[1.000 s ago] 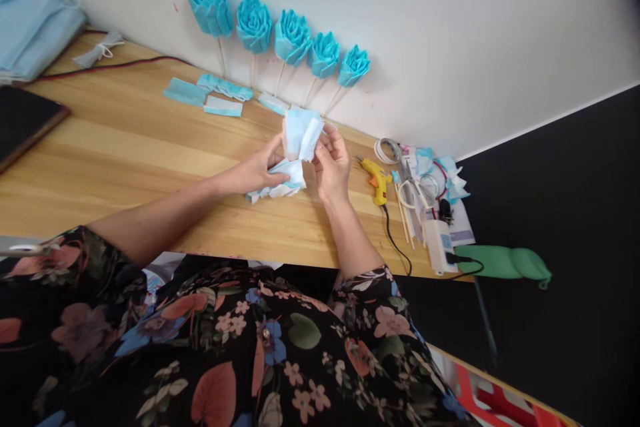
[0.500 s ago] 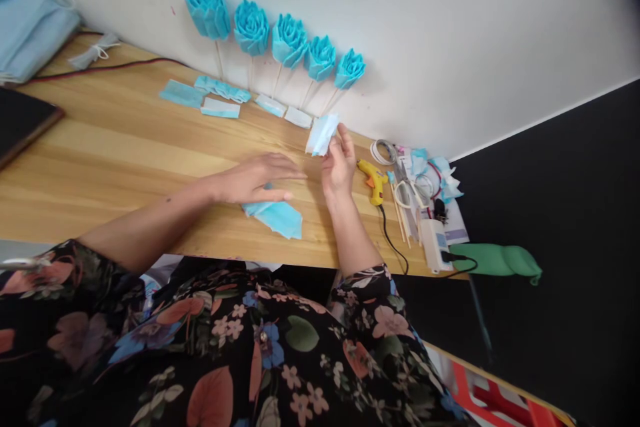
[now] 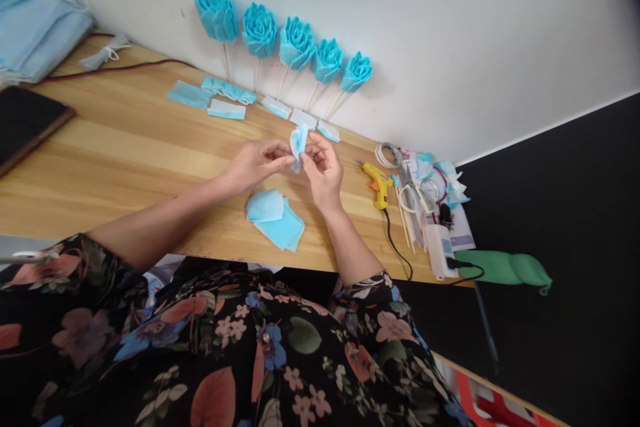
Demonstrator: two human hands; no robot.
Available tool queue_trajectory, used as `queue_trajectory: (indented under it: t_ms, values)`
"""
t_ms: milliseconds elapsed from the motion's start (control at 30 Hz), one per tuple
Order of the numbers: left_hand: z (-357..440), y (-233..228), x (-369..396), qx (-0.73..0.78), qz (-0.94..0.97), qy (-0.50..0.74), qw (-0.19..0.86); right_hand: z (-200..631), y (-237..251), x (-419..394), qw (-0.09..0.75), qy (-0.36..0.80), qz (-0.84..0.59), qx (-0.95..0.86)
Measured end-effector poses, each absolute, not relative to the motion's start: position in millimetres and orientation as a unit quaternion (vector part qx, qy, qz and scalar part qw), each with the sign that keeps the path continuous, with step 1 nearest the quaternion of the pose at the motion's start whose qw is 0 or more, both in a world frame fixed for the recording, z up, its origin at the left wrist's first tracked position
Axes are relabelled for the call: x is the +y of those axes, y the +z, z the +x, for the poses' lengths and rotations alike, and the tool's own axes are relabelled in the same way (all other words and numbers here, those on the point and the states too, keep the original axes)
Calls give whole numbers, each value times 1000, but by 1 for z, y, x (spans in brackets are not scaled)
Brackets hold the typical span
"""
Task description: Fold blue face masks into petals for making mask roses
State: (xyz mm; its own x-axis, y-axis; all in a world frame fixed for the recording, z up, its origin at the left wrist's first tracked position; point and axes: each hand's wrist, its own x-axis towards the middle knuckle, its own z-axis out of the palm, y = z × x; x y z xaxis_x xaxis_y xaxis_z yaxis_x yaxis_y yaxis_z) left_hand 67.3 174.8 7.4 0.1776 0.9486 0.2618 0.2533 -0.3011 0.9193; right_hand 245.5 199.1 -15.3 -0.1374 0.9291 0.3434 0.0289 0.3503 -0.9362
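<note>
Pale blue and white, a folded strip (image 3: 299, 139) is up off the worktop (image 3: 150, 147), to the left of the yellow glue gun (image 3: 379, 181); the left hand (image 3: 260, 163) and the right hand (image 3: 323, 167) both pinch it between thumb and fingers. Left of the glue gun and nearer the person lies a small stack of blue pieces (image 3: 275, 217). Farther back, left of the gun, cut pieces (image 3: 227, 109) lie near five blue flowers (image 3: 297, 45) on sticks against the wall. Just right of the gun lie thin sticks (image 3: 403, 220), then scissors (image 3: 414, 192) and crumpled scraps (image 3: 454, 181). Right of the gun and nearer the person, a white power strip (image 3: 440, 247) has a black plug (image 3: 453, 263) in it.
</note>
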Motion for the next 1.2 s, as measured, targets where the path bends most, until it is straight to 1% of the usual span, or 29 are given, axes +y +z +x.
queue_trajectory:
  t_ms: [133, 333, 467, 700, 833, 1000, 1200]
  values:
    - [67, 6, 178, 463, 633, 467, 408, 243, -10, 194, 517, 437, -380, -630]
    - [66, 2, 179, 483, 637, 471, 373, 243, -12, 195, 512, 439, -372, -638]
    - [66, 3, 178, 479, 638, 472, 376, 245, -12, 196, 516, 459, -347, -634]
    - [68, 3, 176, 471, 659, 460, 364, 244, -12, 195, 484, 454, -384, -642]
    - [68, 4, 175, 464, 670, 452, 363, 244, -13, 196, 498, 436, -392, -639]
    - [67, 5, 178, 489, 628, 472, 380, 245, -16, 200, 529, 436, -394, -613]
    - [65, 2, 182, 489, 576, 492, 432, 245, -16, 203, 558, 449, -405, -568]
